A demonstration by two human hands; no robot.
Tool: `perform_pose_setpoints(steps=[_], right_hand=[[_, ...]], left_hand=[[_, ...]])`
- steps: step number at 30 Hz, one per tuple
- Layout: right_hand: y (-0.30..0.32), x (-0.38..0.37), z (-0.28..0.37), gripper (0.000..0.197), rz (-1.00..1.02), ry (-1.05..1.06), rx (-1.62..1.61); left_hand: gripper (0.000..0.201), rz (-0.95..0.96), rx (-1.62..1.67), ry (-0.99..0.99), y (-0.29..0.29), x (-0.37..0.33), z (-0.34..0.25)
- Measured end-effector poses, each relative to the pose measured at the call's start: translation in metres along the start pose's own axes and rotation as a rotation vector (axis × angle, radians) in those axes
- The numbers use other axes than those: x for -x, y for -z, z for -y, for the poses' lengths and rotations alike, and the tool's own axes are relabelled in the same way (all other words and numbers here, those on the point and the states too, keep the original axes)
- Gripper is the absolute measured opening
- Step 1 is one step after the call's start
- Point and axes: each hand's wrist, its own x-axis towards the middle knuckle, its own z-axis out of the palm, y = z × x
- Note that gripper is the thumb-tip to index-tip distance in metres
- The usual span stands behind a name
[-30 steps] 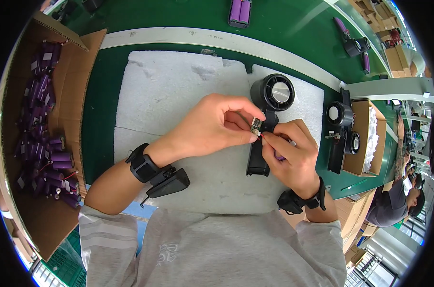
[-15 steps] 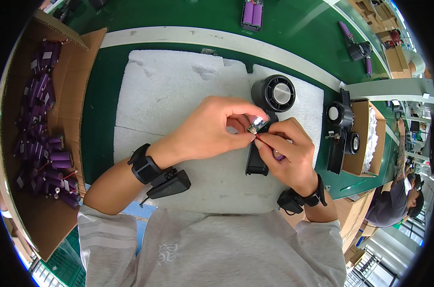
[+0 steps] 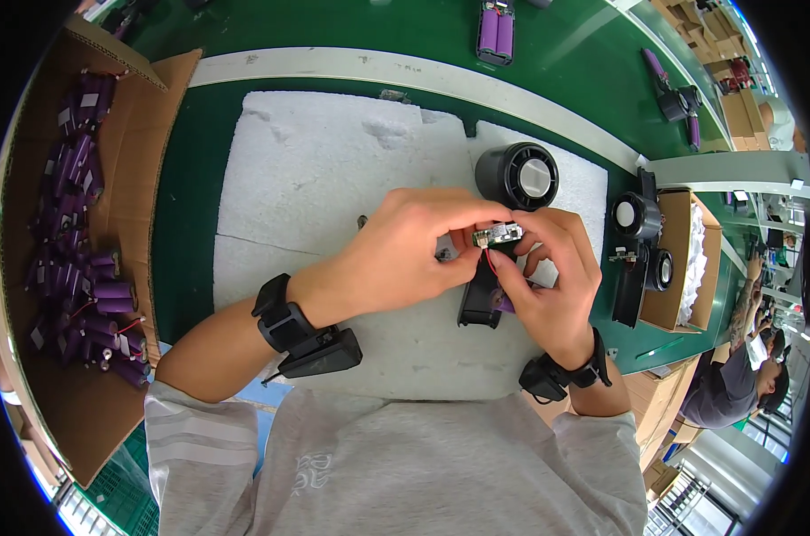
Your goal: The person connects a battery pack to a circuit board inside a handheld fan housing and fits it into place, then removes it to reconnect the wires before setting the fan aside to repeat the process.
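Observation:
A small green circuit board (image 3: 499, 236) with a silvery component is held up over the white foam pad. My left hand (image 3: 405, 241) grips it at its left end between thumb and fingers. A thin red wire (image 3: 490, 260) runs down from the board. My right hand (image 3: 561, 272) is closed at the board's right side, its thumb at the wire. Below that hand a purple battery cell (image 3: 503, 301) partly shows; the rest is hidden. Under both hands lies a black handle housing (image 3: 477, 304), beside a round black fan head (image 3: 518, 176) with a silver centre.
A cardboard box (image 3: 168, 134) of purple battery cells (image 3: 70, 214) stands at the left. Fan units (image 3: 635, 214) and a box with white packing (image 3: 682, 259) are at the right. Beyond a pale rail (image 3: 334, 64) lies a purple battery pack (image 3: 496, 34). A co-worker (image 3: 735, 384) is far right.
The circuit board has shifted right and turned closer to level. My left hand has moved slightly right, and my right fingers have come up around the board. The purple cell shows lower.

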Motion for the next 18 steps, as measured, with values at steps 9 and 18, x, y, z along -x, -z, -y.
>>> perform_pose_setpoints(steps=[9,18], right_hand=[[0.002,0.001,-0.006,0.036,-0.006,0.009,0.096],[0.002,-0.001,-0.008,0.040,-0.017,0.005,0.005]], left_hand=[[0.035,-0.083,0.121,0.151,-0.005,0.007,-0.002],[0.031,-0.138,-0.003,0.085,-0.008,0.007,-0.003]])
